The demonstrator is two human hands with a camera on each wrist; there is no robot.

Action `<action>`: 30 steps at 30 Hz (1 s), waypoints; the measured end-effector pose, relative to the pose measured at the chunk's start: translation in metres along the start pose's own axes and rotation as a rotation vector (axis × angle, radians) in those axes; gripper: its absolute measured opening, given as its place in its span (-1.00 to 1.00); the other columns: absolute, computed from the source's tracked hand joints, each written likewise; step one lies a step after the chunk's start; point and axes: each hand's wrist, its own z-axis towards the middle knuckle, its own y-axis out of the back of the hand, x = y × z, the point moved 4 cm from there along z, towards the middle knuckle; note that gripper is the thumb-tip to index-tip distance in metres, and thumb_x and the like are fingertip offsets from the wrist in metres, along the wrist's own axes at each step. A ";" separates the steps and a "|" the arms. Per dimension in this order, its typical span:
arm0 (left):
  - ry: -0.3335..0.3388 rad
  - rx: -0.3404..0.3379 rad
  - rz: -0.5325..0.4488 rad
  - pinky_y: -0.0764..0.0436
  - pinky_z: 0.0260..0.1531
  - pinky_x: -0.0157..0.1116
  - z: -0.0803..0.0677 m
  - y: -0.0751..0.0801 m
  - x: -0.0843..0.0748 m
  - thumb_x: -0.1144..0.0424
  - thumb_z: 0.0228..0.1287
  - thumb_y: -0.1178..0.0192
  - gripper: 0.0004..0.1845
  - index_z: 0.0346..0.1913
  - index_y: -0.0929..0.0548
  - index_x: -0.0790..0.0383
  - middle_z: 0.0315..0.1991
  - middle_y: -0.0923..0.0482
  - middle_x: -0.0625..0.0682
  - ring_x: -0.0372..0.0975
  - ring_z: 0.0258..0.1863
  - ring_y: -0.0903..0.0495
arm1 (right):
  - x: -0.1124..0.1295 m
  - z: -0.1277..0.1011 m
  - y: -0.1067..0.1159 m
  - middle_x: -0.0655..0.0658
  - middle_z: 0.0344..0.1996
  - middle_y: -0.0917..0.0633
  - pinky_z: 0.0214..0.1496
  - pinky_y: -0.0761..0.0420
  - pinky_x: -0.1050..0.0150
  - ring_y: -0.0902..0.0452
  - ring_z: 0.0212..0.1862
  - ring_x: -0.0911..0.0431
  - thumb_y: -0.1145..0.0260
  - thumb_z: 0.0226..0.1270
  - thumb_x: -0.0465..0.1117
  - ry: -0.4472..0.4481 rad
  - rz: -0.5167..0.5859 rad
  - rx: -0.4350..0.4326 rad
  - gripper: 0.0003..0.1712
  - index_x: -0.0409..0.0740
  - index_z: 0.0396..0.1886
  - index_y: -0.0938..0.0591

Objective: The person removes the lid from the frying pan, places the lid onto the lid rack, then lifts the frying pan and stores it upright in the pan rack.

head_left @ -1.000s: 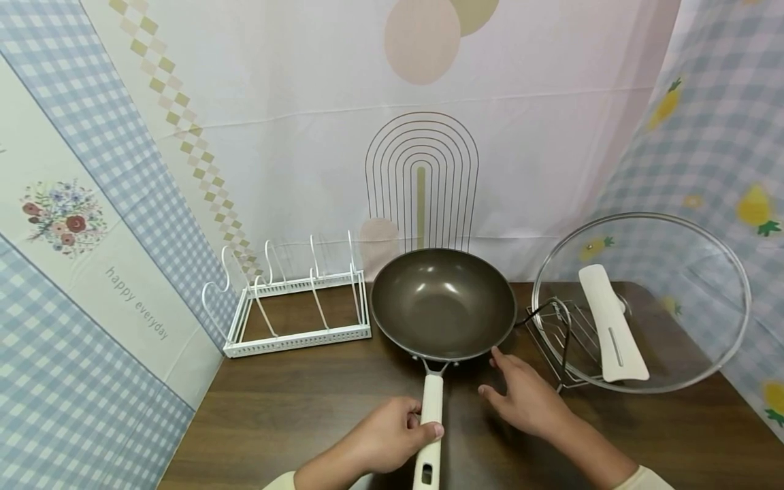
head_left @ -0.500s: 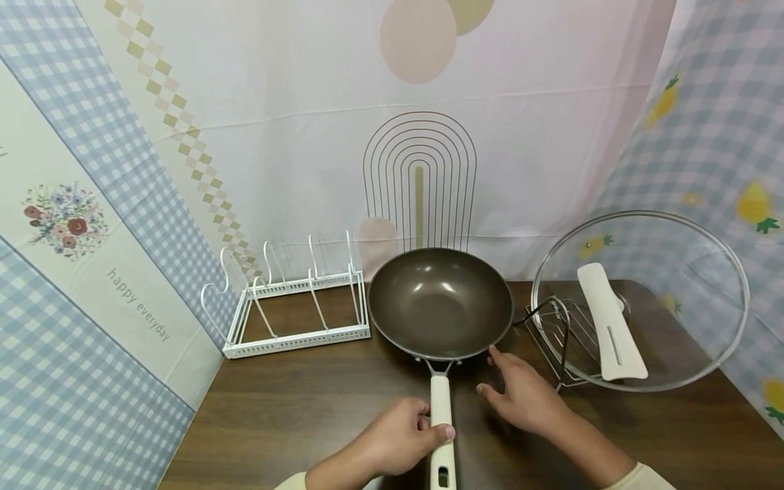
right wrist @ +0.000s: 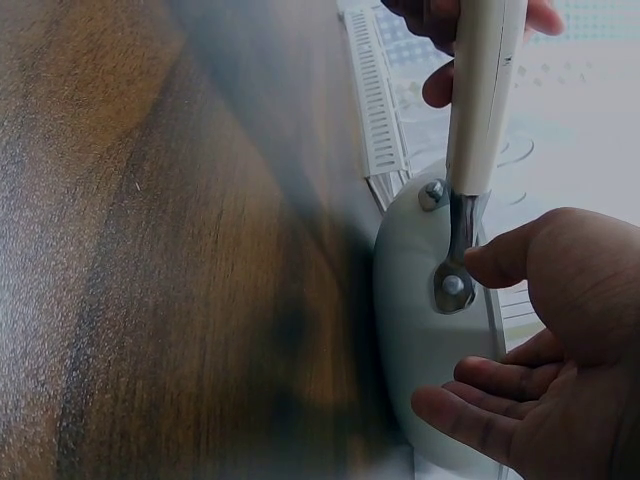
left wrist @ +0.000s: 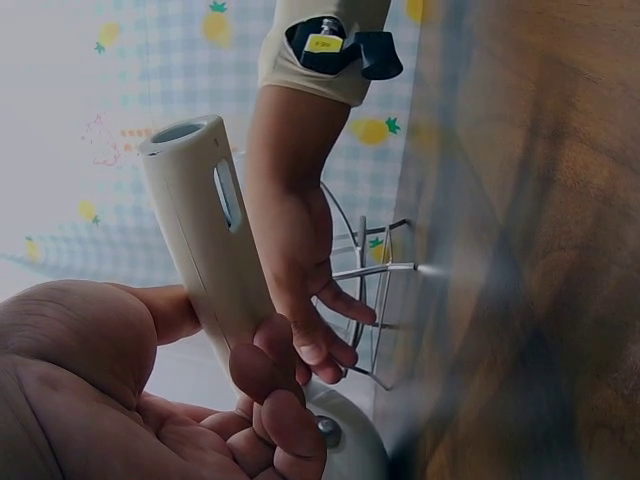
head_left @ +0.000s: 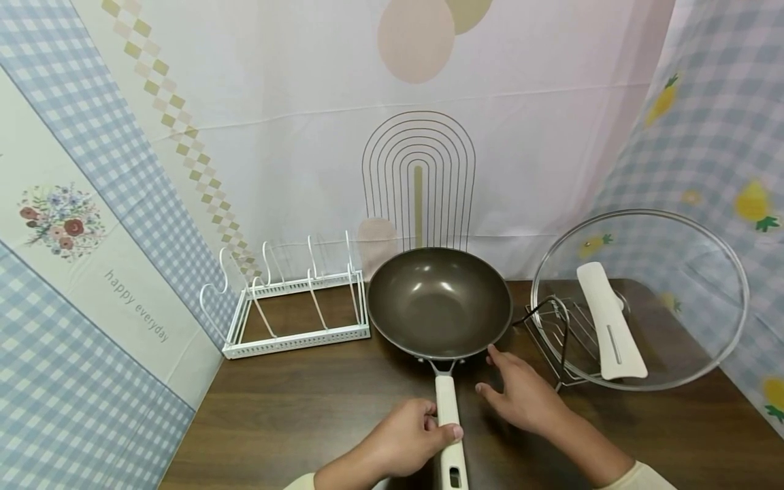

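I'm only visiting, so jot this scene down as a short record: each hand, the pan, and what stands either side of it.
Left hand: grips the cream handle
Right hand: open, by the near right edge of the pan; touch unclear
Pan colours: dark inside, pale outside
Left of pan: white rack on a brown table
Right of pan: glass lid, tilted up in a wire stand

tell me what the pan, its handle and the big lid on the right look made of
Pan: probably metal with a dark, glossy, nonstick-type coating, since its inside shows bright reflections.
Handle: likely cream plastic, smooth and fairly matte, with a seam in the left wrist view.
Lid: see-through, so glass or clear plastic; its rim shines like metal.
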 end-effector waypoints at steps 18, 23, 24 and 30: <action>0.040 0.030 -0.080 -0.43 -0.60 -0.35 0.004 0.003 0.018 0.09 0.44 -0.29 -0.70 -0.05 -0.61 0.29 -0.56 -0.56 -0.01 -0.27 -0.63 -0.48 | 0.010 -0.010 -0.001 -0.20 0.06 -0.70 -0.01 -0.66 0.02 -0.68 -0.02 -0.02 -0.44 0.36 -0.13 -0.241 0.415 0.114 -0.25 -0.45 0.39 -0.40; 0.050 0.028 -0.111 -0.52 -0.49 -0.30 0.010 0.011 0.027 0.15 0.48 -0.24 -0.71 0.02 -0.61 0.34 -0.38 -0.63 0.11 -0.16 -0.48 -0.60 | 0.012 -0.022 -0.009 -0.48 0.14 -0.57 -0.20 -0.73 0.00 -0.63 0.03 -0.21 -0.30 0.48 -0.19 -0.368 0.858 0.232 -0.24 -0.62 0.41 -0.22; 0.053 0.032 -0.124 -0.54 -0.47 -0.28 0.011 0.014 0.028 0.16 0.49 -0.23 -0.70 0.03 -0.60 0.35 -0.35 -0.63 0.12 -0.14 -0.45 -0.61 | 0.012 -0.024 -0.011 -0.51 0.16 -0.53 -0.21 -0.73 -0.02 -0.62 0.03 -0.23 -0.27 0.51 -0.18 -0.392 0.938 0.261 -0.23 -0.64 0.41 -0.18; 0.063 0.043 -0.142 -0.60 -0.41 -0.20 0.018 0.026 0.031 0.20 0.52 -0.19 -0.72 0.04 -0.59 0.38 -0.21 -0.65 0.14 -0.07 -0.37 -0.67 | 0.018 -0.036 -0.014 -0.40 0.06 -0.54 -0.09 -0.72 -0.06 -0.63 -0.02 -0.11 -0.15 0.60 -0.08 -0.417 1.194 0.397 -0.31 -0.60 0.34 -0.21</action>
